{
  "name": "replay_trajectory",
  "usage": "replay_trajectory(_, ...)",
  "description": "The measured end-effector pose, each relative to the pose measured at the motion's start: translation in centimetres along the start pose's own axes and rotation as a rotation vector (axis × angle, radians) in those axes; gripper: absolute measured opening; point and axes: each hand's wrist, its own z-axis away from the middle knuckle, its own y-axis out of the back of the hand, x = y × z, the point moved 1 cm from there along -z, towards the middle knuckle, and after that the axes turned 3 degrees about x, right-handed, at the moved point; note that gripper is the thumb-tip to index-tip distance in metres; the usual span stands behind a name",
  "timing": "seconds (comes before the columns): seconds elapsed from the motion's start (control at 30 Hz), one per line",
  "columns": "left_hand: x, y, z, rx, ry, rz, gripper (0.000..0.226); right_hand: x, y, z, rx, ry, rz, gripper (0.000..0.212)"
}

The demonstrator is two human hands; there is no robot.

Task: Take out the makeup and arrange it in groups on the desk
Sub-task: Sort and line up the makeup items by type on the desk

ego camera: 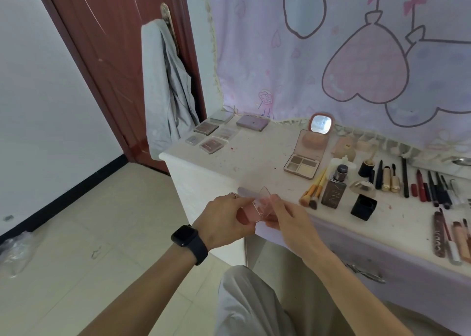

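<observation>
Left hand (224,221) and right hand (288,221) around clear pink compact (262,203), base half-hidden.

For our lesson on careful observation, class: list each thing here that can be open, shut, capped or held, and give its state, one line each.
clear pink case: lid lifted, held in both hands
left hand: grips the case
right hand: holds the case's other side
mirror compact: open, mirror upright
four-pan palette: pans uncovered
foundation bottle: upright, uncapped
black cap: off, standing apart, hollow side up
</observation>
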Motion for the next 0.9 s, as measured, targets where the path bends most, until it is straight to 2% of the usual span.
replay_trajectory(0.2, -0.4, -0.8, -0.5, 0.078, 0.02, 0.018, 0.046, -0.3, 0.5, 0.6, -0.036, -0.009, -0.049, 0.031)
replay_trajectory(0.33, -0.5, -1.1, -1.8, 0.145, 0.153, 0.173, 0.057, 1.0, 2.5, 2.8, 0.071, 0.101, 0.191, 0.022)
replay_trajectory(0.4, -0.1, -1.5, -3.0, 0.185, 0.186, 0.228, 0.05, 2.1, 4.0, 4.6, 0.182, 0.179, 0.279, 0.018)
replay_trajectory(0.47, 0.8, -2.0, -4.5, 0.205, 0.195, 0.246, 0.04, 3.4, 5.6, 6.2, 0.299, 0.226, 0.395, 0.021)
replay_trajectory(0.57, 2.1, -3.2, -6.8, 0.192, 0.181, 0.192, 0.042, 5.2, 8.4, 7.4, 0.535, 0.298, 0.596, 0.023)
replay_trajectory(0.67, 3.6, -4.5, -8.8, 0.173, 0.196, 0.128, 0.029, 6.9, 10.7, 7.6, 0.712, 0.352, 0.716, 0.041)
replay_trajectory(0.8, 5.4, -6.4, -10.4, 0.209, 0.219, 0.058, 0.034, 8.4, 12.7, 7.3, 0.748, 0.298, 0.745, 0.061)
replay_trajectory(0.9, 5.8, -7.3, -10.5, 0.24, 0.232, 0.068, 0.052, 9.2, 13.1, 6.9, 0.732, 0.267, 0.799, 0.059)
